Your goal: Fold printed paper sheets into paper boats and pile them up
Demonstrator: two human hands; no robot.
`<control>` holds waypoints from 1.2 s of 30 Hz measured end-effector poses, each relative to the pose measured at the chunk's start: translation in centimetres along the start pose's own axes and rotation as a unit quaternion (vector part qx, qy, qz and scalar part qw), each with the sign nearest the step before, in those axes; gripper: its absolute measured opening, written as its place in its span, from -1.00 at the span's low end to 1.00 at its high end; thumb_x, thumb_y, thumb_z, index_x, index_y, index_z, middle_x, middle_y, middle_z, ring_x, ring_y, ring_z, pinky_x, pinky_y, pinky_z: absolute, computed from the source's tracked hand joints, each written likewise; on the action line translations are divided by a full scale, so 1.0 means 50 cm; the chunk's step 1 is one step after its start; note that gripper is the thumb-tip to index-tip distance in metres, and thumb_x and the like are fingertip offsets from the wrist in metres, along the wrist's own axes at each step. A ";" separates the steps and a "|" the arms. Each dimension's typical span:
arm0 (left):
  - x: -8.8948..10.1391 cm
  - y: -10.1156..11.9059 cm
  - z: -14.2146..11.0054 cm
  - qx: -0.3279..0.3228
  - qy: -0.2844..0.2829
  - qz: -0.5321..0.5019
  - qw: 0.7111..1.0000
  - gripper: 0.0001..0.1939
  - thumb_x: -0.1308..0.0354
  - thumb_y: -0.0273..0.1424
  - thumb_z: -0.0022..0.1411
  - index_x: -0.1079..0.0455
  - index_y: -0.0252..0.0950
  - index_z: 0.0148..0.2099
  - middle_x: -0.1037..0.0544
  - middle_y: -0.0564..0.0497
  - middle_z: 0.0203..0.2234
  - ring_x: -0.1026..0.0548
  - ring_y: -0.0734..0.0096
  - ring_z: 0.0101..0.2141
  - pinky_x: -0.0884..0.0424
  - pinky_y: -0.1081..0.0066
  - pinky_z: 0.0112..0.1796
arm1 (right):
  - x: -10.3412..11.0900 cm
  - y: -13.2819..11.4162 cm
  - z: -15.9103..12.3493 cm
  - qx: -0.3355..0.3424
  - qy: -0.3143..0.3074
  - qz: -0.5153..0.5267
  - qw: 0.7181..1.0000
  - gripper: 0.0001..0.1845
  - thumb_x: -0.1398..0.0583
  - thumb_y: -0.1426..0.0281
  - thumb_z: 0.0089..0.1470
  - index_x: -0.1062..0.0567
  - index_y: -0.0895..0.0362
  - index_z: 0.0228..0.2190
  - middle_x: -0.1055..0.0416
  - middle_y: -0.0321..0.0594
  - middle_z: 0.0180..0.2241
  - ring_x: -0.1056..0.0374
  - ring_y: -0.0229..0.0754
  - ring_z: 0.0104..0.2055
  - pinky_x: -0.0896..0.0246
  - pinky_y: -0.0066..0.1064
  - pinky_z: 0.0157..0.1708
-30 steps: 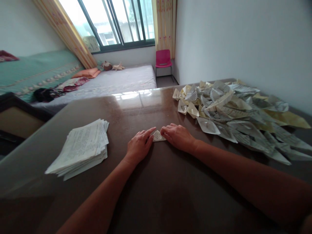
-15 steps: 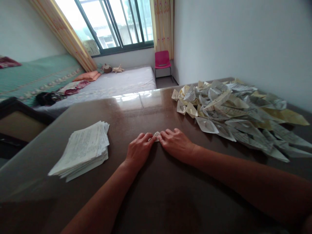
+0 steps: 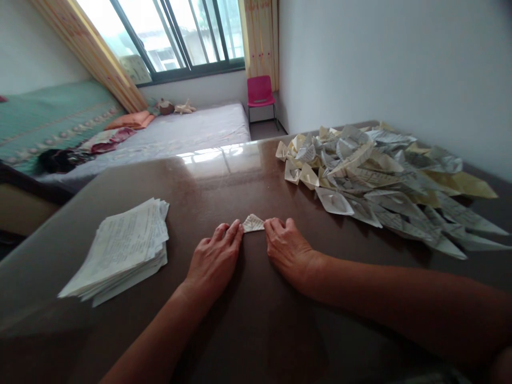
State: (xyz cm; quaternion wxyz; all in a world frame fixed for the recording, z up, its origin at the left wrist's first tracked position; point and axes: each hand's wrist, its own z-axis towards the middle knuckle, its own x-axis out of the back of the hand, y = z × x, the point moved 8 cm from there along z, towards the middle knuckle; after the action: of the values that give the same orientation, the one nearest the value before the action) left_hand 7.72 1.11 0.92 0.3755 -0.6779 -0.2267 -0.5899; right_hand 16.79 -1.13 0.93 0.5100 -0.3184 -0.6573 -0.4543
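A small folded paper triangle [image 3: 253,223] with printing on it lies flat on the brown table [image 3: 224,330], its point away from me. At its left corner is my left hand [image 3: 214,258], palm down, fingers stretched out and the fingertips on the paper's edge. My right hand [image 3: 288,249] is curled at the right corner, its fingertips closed on that end; its thumb is mostly hidden. The triangle's middle shows uncovered between the two hands.
To the left lies a stack of printed paper sheets [image 3: 120,248]. A big heap of folded paper boats [image 3: 368,176] covers the table's right side, near the white wall [image 3: 384,64]. Beyond the table stand a bed [image 3: 212,122] and a pink chair [image 3: 261,92].
My hands have moved apart, and more of the folded paper shows between them. My left fingers have straightened out. The view has shifted slightly to the right.
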 end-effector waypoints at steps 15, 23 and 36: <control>0.003 -0.056 0.023 0.026 0.169 -0.305 0.937 -0.62 0.02 -0.31 0.34 -0.29 -0.11 0.18 -0.52 -0.01 -0.14 -0.47 0.28 -0.12 -0.42 0.28 -0.11 | 0.012 0.104 0.058 0.019 0.140 0.289 0.947 -0.62 -0.16 0.25 0.16 -0.42 0.07 0.01 -0.47 -0.13 -0.15 -0.31 -0.10 -0.08 -0.22 -0.36 -0.18; -0.032 -0.095 0.036 0.084 0.144 -0.678 0.716 -0.45 -0.16 -0.25 0.20 -0.24 -0.36 0.18 -0.54 -0.08 -0.26 -0.53 0.37 -0.28 -0.48 0.38 -0.26 | -0.019 0.118 0.085 0.030 0.134 0.699 0.702 -0.73 -0.17 0.28 0.11 -0.46 0.20 -0.20 -0.46 -0.23 -0.36 -0.33 -0.24 -0.35 -0.21 -0.42 -0.32; -0.016 -0.058 0.033 0.038 0.117 -0.754 0.646 -0.46 -0.17 -0.21 0.21 -0.27 -0.32 0.19 -0.51 -0.04 -0.34 -0.47 0.40 -0.32 -0.45 0.43 -0.29 | -0.012 0.076 0.074 0.032 0.122 0.680 0.722 -0.60 -0.04 0.28 0.22 -0.41 0.17 0.01 -0.39 -0.19 -0.28 -0.26 -0.31 -0.42 -0.20 -0.48 -0.44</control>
State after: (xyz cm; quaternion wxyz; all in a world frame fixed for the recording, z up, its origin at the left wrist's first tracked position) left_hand 6.43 4.29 0.83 -0.1501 -0.1839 -0.6355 -0.7347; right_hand 18.88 3.74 1.16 0.7678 -0.6051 -0.2106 0.0013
